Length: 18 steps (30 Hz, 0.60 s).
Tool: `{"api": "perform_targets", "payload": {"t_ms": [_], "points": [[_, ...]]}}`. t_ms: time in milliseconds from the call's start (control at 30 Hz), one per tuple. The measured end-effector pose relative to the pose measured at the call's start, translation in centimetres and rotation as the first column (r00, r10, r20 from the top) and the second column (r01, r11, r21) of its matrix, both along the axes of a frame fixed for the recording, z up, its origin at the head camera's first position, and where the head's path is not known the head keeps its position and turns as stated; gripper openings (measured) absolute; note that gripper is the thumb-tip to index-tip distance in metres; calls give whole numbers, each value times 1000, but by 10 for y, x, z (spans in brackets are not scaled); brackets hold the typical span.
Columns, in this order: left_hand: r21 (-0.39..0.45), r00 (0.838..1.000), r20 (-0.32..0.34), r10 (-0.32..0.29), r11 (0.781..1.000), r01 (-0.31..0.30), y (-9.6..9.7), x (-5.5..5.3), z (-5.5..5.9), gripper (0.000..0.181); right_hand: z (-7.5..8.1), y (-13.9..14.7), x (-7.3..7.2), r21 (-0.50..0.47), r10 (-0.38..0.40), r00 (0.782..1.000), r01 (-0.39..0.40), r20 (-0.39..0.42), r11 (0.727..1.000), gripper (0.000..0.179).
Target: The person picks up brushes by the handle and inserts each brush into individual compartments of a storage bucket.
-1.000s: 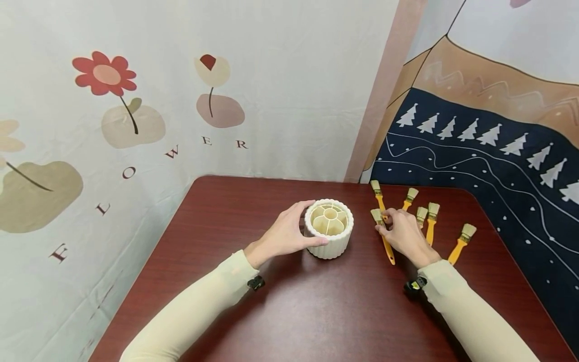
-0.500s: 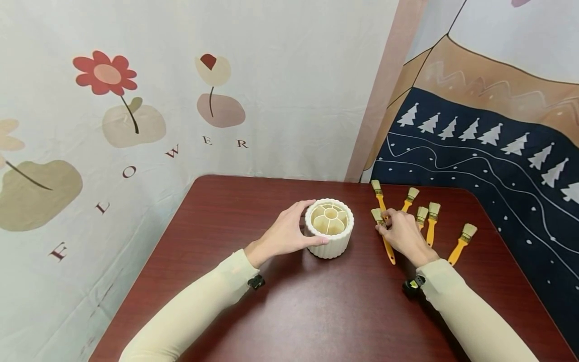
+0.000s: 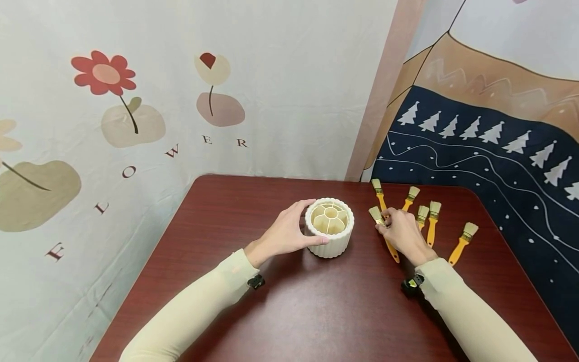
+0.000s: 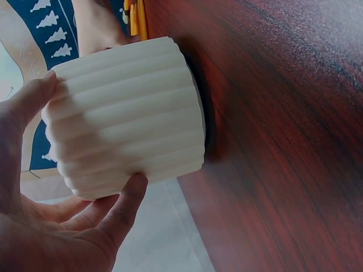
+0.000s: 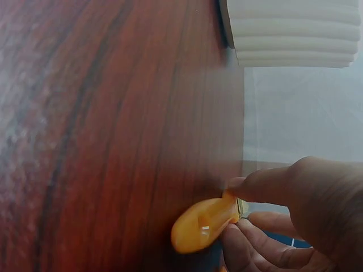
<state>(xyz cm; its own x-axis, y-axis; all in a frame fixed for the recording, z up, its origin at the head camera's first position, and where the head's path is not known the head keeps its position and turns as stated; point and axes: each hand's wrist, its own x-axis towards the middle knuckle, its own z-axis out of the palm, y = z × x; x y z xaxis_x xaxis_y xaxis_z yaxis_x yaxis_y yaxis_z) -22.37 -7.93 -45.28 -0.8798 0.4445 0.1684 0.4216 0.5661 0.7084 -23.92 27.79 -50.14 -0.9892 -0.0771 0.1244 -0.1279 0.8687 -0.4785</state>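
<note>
A cream ribbed round holder (image 3: pixel 331 244), divided inside into several compartments, stands upright on the table. My left hand (image 3: pixel 286 233) grips it from the left, thumb along the near side; the left wrist view shows fingertips (image 4: pixel 134 184) on its ribbed wall. My right hand (image 3: pixel 402 232) pinches a paintbrush (image 3: pixel 391 250) between thumb and fingers just below its metal band. This brush has a yellow handle and pale bristles. In the right wrist view the yellow handle (image 5: pixel 198 226) points towards the camera, close over the tabletop.
Several more yellow-handled paintbrushes lie around the right hand: one paintbrush (image 3: pixel 378 193) behind it, another paintbrush (image 3: pixel 432 221) to its right, and one paintbrush (image 3: pixel 461 243) farther right. The dark red table (image 3: pixel 217 211) meets printed cloth walls at its back edge.
The pinched paintbrush has turned slightly, its bristle end shifting left and its handle end right. The left hand and the holder have stayed in place.
</note>
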Motion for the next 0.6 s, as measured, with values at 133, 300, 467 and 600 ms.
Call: {"api": "perform_targets", "payload": {"t_ms": [133,300,467,600], "points": [[-9,1000,-10,1,1000,-1,0,0,0,108,0,-2,0,13,-11,1000,11,-13,1000,49],[-10,1000,-13,-1,1000,1,0,0,0,108,0,-4,0,14,-28,1000,28,-8,1000,52],[-24,1000,-5,8,1000,-8,-1,0,1,109,-1,-4,-1,-13,-33,999,33,4,999,53],[-23,1000,-6,8,1000,-8,-1,0,1,109,0,-3,-1,-45,-26,1000,26,-2,999,50]]}}
